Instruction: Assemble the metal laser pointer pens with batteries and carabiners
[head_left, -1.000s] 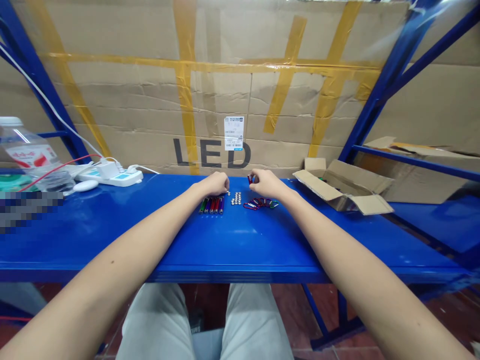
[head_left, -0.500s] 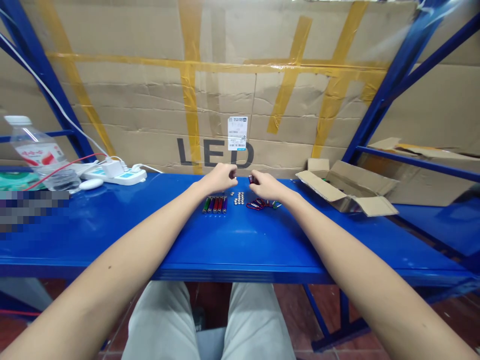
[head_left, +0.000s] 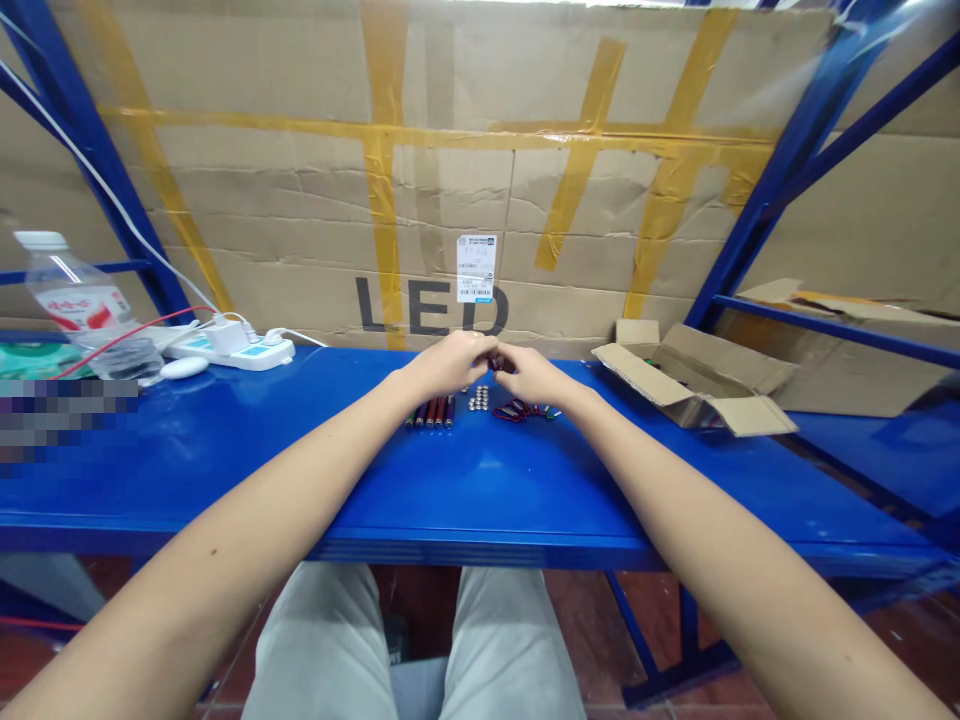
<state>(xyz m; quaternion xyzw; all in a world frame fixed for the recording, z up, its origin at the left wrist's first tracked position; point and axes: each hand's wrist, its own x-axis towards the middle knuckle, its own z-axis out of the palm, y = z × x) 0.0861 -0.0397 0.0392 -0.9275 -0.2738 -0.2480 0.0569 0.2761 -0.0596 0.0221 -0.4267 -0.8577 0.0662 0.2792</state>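
Both hands meet at the far middle of the blue shelf [head_left: 480, 480]. My left hand [head_left: 450, 362] is closed in a pinch on something too small to name, brought against my right hand. My right hand [head_left: 529, 373] is closed round a small dark red part that barely shows between the fingers. Below the hands lie a row of small coloured tubes [head_left: 431, 412], a cluster of small silver button cells [head_left: 478, 399] and a pile of red clips with rings [head_left: 519, 409].
An open cardboard box [head_left: 694, 380] stands at the right. A white power strip with plugs [head_left: 232, 347], a white mouse-like thing [head_left: 184, 367] and a water bottle [head_left: 82, 310] sit at the left. Taped cardboard marked LED [head_left: 431, 305] closes the back.
My left hand rose from the silver cells and moved right until it met my right hand. The right hand stayed near the clips, holding the red part.
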